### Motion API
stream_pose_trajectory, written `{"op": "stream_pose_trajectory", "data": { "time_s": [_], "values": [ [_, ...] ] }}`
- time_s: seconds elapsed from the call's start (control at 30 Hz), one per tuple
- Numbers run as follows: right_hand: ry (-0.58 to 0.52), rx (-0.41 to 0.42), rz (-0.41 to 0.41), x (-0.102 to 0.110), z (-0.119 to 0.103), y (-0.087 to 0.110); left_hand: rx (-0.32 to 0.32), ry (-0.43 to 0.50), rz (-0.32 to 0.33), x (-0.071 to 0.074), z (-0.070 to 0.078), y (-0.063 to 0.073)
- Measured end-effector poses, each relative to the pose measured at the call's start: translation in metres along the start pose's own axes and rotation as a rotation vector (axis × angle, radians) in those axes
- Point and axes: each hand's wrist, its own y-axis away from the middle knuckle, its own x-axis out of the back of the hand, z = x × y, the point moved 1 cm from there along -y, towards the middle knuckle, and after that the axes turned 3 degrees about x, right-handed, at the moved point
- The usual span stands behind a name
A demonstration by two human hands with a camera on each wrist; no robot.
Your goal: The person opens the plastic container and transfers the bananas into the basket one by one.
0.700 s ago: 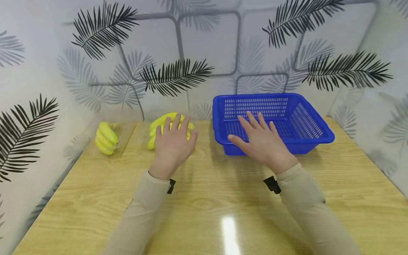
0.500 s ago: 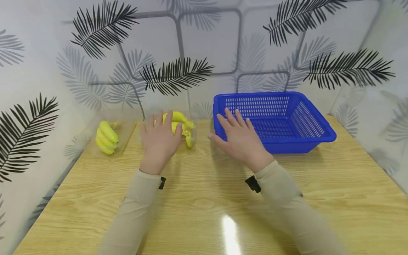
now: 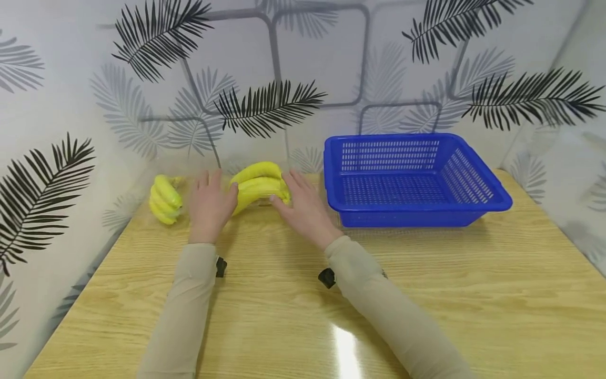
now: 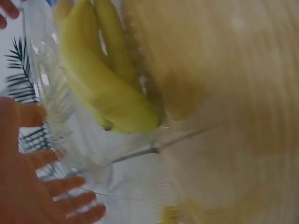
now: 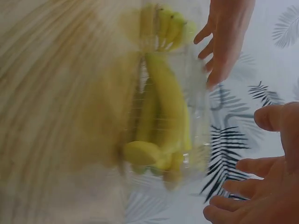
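Note:
A bunch of yellow bananas (image 3: 258, 185) sits in a clear plastic box (image 5: 196, 116) toward the back of the table, its walls hard to make out in the head view. My left hand (image 3: 210, 208) is at the box's left side, fingers spread. On the other side is my right hand (image 3: 305, 208), thumb apart from its fingers. Both wrist views show the fingers extended around the box; whether they touch its walls I cannot tell. Left of my left hand lies a second, smaller bunch of bananas (image 3: 165, 200), in what looks like another clear box.
A blue plastic basket (image 3: 407, 217) with slotted sides stands at the back right, right of my right hand. The wooden table (image 3: 265, 316) meets a wall (image 3: 322, 58) with a leaf pattern at the back.
Both hands have moved left. The right hand has come from in front of the basket to the bananas' right side; the left has uncovered the bananas and is now on their left.

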Motion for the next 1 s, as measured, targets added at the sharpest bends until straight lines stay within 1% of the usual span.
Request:
{"op": "stream_pose_trajectory", "data": {
  "time_s": [0.1, 0.2, 0.27, 0.33, 0.43, 0.5, 0.63, 0.73, 0.77, 0.87, 0.97, 1.0],
  "values": [
    [-0.013, -0.010, -0.017, -0.007, 0.012, -0.004, -0.038, 0.096, -0.077, -0.006, -0.012, -0.004],
    [-0.029, -0.017, -0.075, -0.012, 0.023, -0.007, -0.073, 0.210, -0.161, -0.010, -0.020, -0.008],
    [-0.042, -0.016, -0.110, -0.014, 0.029, -0.007, -0.088, 0.258, -0.211, -0.011, -0.023, -0.010],
    [-0.052, -0.015, -0.130, -0.015, 0.031, -0.007, -0.090, 0.283, -0.236, -0.011, -0.025, -0.011],
    [-0.044, -0.007, -0.135, -0.015, 0.032, -0.005, -0.088, 0.281, -0.247, -0.011, -0.024, -0.009],
    [-0.032, -0.002, -0.135, -0.014, 0.032, -0.004, -0.091, 0.281, -0.240, -0.010, -0.023, -0.006],
    [0.000, 0.014, -0.165, -0.015, 0.029, 0.004, -0.100, 0.279, -0.231, -0.007, -0.021, 0.005],
    [0.029, 0.037, -0.185, -0.014, 0.026, 0.014, -0.100, 0.264, -0.233, -0.004, -0.020, 0.016],
    [0.018, 0.046, -0.188, -0.013, 0.024, 0.018, -0.098, 0.260, -0.234, -0.003, -0.020, 0.020],
    [0.029, 0.081, -0.183, -0.010, 0.019, 0.031, -0.091, 0.254, -0.240, 0.002, -0.019, 0.034],
    [0.018, 0.101, -0.193, -0.008, 0.014, 0.046, -0.078, 0.255, -0.249, 0.008, -0.018, 0.050],
    [0.033, 0.108, -0.191, -0.008, 0.013, 0.051, -0.072, 0.254, -0.254, 0.010, -0.018, 0.055]
  ]
}}
